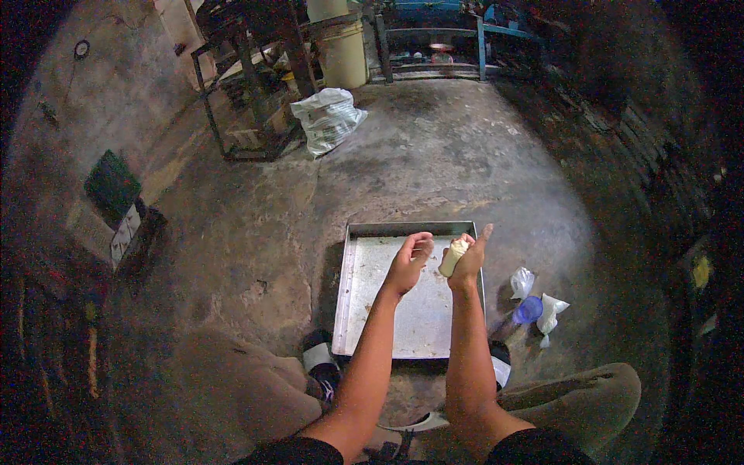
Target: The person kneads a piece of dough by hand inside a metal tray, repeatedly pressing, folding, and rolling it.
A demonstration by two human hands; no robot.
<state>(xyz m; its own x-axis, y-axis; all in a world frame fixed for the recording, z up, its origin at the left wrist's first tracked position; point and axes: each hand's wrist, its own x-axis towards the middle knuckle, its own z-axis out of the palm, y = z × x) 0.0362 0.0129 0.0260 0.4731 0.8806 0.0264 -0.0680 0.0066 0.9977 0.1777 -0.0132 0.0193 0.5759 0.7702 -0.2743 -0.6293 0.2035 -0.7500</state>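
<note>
A shallow square metal tray (pixel 399 310) rests on the floor in front of me, between my feet, with small brown specks on its bottom. Over its right side, my right hand (pixel 469 267) grips a short, thick, pale cream lump (pixel 452 260). It looks soft, like dough or fat, but its kind is not certain. One finger of that hand points up and away from the lump. My left hand (pixel 408 263) hovers above the tray's middle, palm turned inward and fingers loosely bent. Nothing is in it, and a gap separates it from the lump.
Right of the tray lie two small white plastic bags (pixel 523 283) and a blue translucent cup (pixel 528 310). Farther off are a white sack (pixel 329 120), a dark metal frame (pixel 256 151) and a cream bucket (pixel 343 58). A blue bench (pixel 481 46) stands at the back.
</note>
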